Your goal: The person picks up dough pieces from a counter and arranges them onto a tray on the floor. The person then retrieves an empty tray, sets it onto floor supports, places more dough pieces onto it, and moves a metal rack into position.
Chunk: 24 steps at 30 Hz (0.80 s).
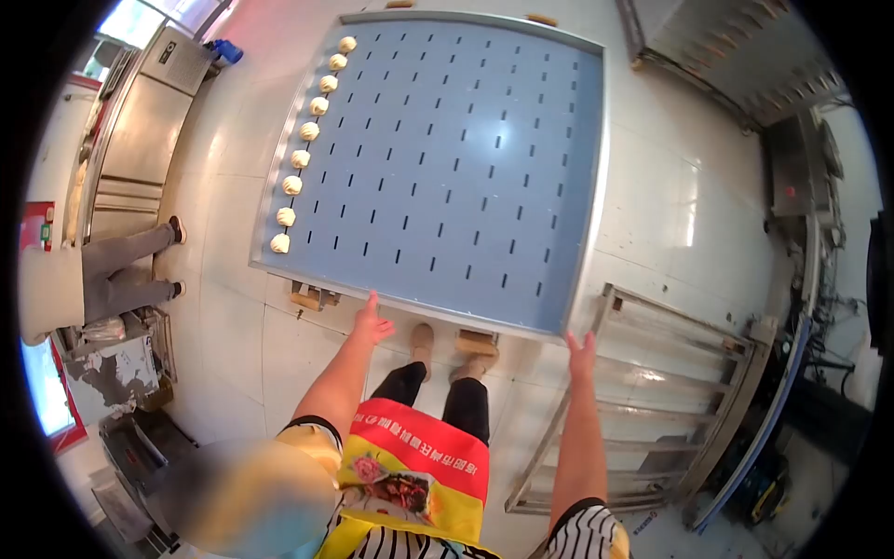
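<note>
A large blue steamer tray [433,186] with a metal rim and rows of dark slots lies in front of me. Several pale, pleated buns [309,131] form a single line along its left side. At the near rim, left of the middle, is my left hand [375,323], its fingers apart and one reaching up to the edge. By the near right corner my right hand [581,352] has its fingers spread. Neither hand shows anything held; whether they touch the rim I cannot tell.
Wooden blocks [477,343] stick out under the tray. A metal rack [652,410] lies at the right, with steel equipment [736,56] beyond. On the left stand a steel cabinet [140,140] and another person in grey trousers [126,265]. A blurred round shape [251,494] covers the lower left.
</note>
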Motion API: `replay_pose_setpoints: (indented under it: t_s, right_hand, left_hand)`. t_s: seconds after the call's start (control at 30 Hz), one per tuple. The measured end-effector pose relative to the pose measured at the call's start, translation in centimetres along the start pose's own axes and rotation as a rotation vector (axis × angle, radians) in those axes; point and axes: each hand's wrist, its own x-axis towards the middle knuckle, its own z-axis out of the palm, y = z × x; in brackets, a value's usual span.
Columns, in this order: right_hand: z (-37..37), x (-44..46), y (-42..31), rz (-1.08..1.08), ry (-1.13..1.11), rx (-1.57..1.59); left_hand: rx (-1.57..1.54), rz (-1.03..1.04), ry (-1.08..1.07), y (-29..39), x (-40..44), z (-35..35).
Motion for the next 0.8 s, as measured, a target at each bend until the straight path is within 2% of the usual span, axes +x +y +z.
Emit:
replay_pose_setpoints:
  t_s: [0.07,0.17,0.23,0.27,0.37,0.47,0.57,0.6,0.67,0.7,0.8]
  right_hand:
    - [1.9,4.1,-1.0,-0.059,0.037,-0.093]
    - [4.4,7.8,-2.3,-0.073,0.032,-0.187]
    - [5.1,7.8,-2.7,-0.029,-0.017,-0.256]
    - [5.9,7.7,-2.7,-0.048,0.051,-0.208]
    - [6.4,8.2,-1.8,-0.023,0.055,-0.302]
    - [6.8,8.6,-1.7,0.048,0.037,-0.404]
    - [6.3,8.7,-1.0,-0.012,0.027,-0.286]
    - [7.4,9.6,1.8,-0.047,0.069,-0.099]
    - [9.3,9.8,4.3,-0.105,0.114,-0.031]
    - [8.9,9.1,2.4,-0.098,0.098,-0.167]
    - [9.2,9.5,2.7,-0.092,0.076,-0.098]
  left_hand:
    - [-0.017,0.046,0.078,1.2,-0.4,1.8]
    - [-0.145,0.190,-0.070,1.0,5.7,0.8]
    - [-0.041,0.253,0.047,1.1,7.5,0.6]
    - [0.013,0.287,0.097,1.3,8.5,0.7]
    - [-0.024,0.386,0.340,0.0,12.0,-0.1]
    - [-0.048,0.347,0.193,0.7,13.1,-0.7]
    - [0.076,0.377,0.229,0.4,12.7,-1.3]
    - [0.080,0.405,0.245,0.3,14.2,-2.1]
    - [0.103,0.427,0.196,1.1,16.2,-3.0]
    - [0.109,0.429,0.184,1.2,15.5,-2.2]
    - [0.127,0.450,0.148,1.8,12.4,-0.9]
